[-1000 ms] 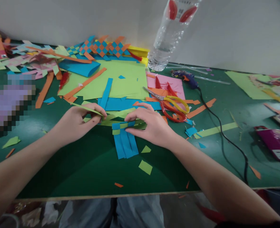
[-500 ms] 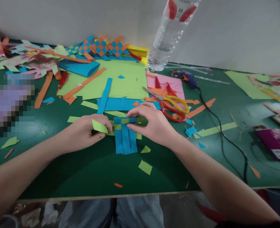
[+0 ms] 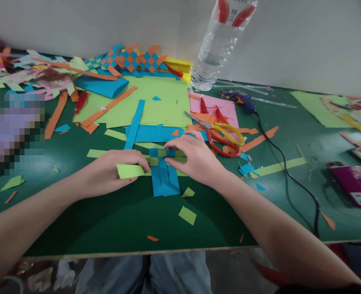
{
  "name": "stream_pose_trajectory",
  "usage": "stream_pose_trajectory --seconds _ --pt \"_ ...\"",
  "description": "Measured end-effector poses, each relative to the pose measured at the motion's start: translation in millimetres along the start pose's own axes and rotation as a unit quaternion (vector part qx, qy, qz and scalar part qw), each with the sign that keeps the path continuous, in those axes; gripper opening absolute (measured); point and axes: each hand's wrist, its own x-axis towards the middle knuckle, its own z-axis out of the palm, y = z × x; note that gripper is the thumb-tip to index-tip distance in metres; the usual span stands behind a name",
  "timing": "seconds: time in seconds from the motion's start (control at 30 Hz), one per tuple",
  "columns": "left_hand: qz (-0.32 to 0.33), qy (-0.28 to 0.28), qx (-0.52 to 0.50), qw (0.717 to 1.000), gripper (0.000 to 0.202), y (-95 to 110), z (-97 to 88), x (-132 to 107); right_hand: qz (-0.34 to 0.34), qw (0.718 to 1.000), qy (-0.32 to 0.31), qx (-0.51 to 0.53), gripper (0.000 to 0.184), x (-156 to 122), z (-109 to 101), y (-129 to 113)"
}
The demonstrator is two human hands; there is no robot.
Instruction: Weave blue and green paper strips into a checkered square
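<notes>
A clear water bottle (image 3: 220,49) rises before the pale wall (image 3: 91,24), a blue glue gun (image 3: 245,103) nearby; red-and-yellow-handled scissors (image 3: 210,130) lie well left of a purple case (image 3: 352,183).

No text can be read for certain: the clear bottle (image 3: 218,51) at the far side bears small dark print (image 3: 232,15) between two red shapes (image 3: 243,16), too blurred to make out.

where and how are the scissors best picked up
Probably by the red and yellow handle loops, coming from the near right: the scissors lie with the blades pointing to the far left, so the loops face that way, close to the right hand.
</notes>
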Motion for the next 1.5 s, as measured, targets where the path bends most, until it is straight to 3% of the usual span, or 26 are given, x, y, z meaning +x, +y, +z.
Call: stream_pose_trajectory --seconds 0.2,0.37,0.6,0.9,1.27,1.5 --pt "-0.001 -0.018 0.027 0.999 0.033 -11 0.8 -2 -0.036 0.998 0.005 -0.059 0.019 -1 0 -1" --pt "0.011 -0.009 0.031 0.999 0.034 -10 1.4 -2 -0.100 0.994 0.045 -0.028 0.019 -1 -1 -7" --pt "0.019 -0.012 0.037 0.999 0.027 -6 1.1 0 -0.163 0.984 -0.055 0.041 0.019 -2 1 -8" --pt "0.004 -0.011 0.018 1.000 0.029 -3 -0.2 0 -0.155 0.979 -0.114 0.072 0.021 -2 5 -7" --pt "-0.015 0.031 -0.010 0.999 0.027 7 -1.9 2 -0.137 0.982 -0.109 0.067 0.042 -4 8 -14" --pt "-0.016 0.049 0.000 0.999 0.029 9 -4.8 0 -0.125 0.983 -0.115 0.073 0.041 -3 9 -15"
